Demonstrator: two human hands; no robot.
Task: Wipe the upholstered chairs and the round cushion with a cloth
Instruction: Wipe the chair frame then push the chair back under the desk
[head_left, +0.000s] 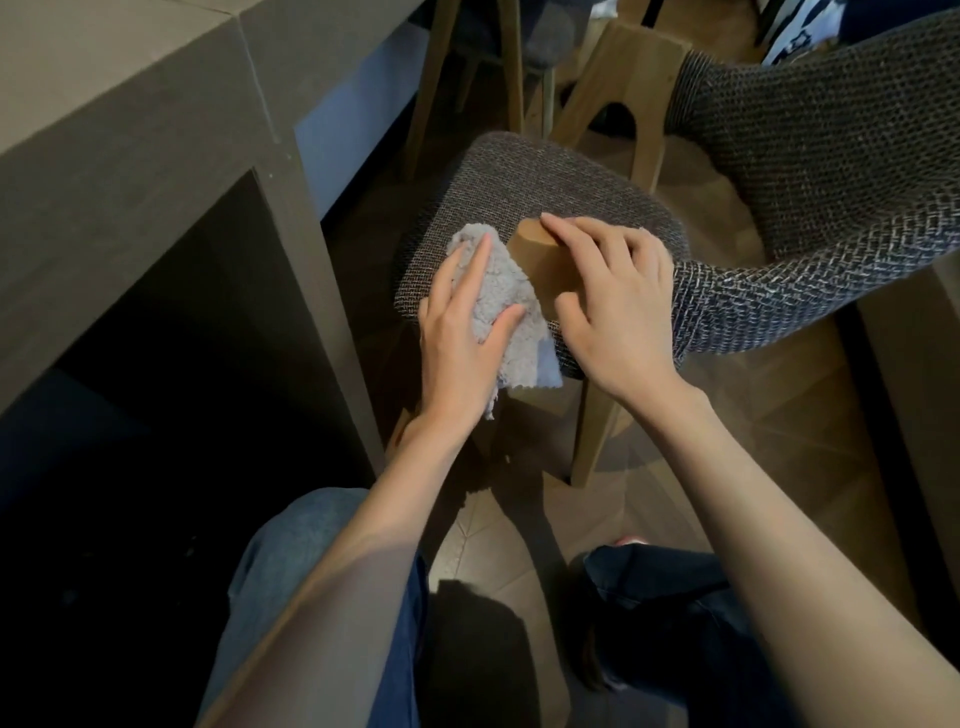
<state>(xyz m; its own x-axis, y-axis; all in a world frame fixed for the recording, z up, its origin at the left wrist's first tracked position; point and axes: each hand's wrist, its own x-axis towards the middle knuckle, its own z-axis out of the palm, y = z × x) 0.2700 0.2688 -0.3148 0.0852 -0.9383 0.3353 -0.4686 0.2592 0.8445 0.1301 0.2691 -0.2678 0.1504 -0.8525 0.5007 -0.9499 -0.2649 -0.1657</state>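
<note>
A chair with a grey woven seat (545, 176) and curved backrest (831, 156) stands in front of me. Its wooden armrest (540, 265) juts toward me over the seat's near edge. My left hand (457, 332) holds a fluffy light grey cloth (514, 301) against the left side of the armrest, with the cloth bunched between thumb and fingers. The cloth's lower end hangs past the seat edge. My right hand (618, 301) grips the armrest, fingers over its top and thumb on its side. No round cushion is visible.
A dark brown table (130, 130) with a shadowed opening underneath stands close on the left. Wooden legs of other chairs (467, 78) crowd the back. My knees in blue jeans (322, 571) are at the bottom, above a wood floor (779, 415).
</note>
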